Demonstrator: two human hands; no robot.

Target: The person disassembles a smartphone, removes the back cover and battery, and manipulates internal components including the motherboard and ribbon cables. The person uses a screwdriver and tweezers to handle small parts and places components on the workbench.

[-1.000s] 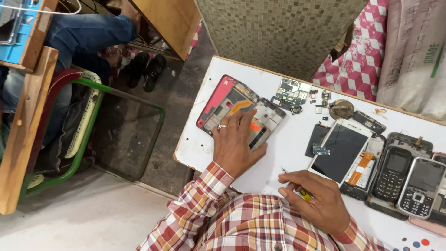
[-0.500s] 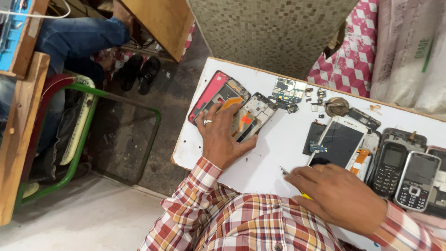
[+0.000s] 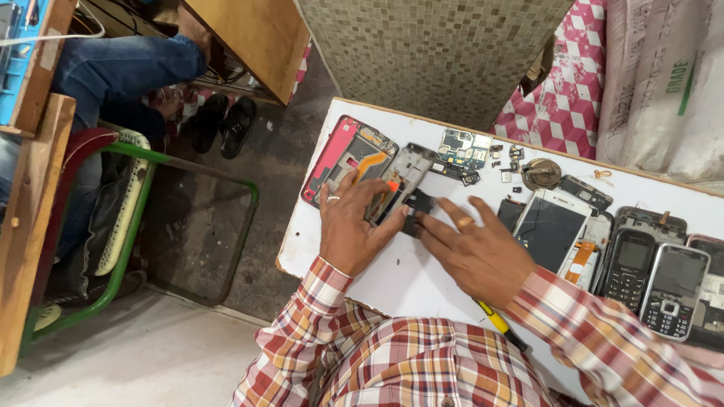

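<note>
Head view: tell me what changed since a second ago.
The right hand left the table edge and moved up to the grey phone frame, fingertips on its dark part; the yellow-handled screwdriver now lies under the wrist. The left hand stays on the frame. The red phone shell, white-screen phone and keypad phones stayed put.

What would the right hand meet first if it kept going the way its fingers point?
The right hand points up and to the left, fingertips already at the small dark part beside the grey phone frame. Going on, it would likely meet that frame first, then the left hand holding it.
</note>
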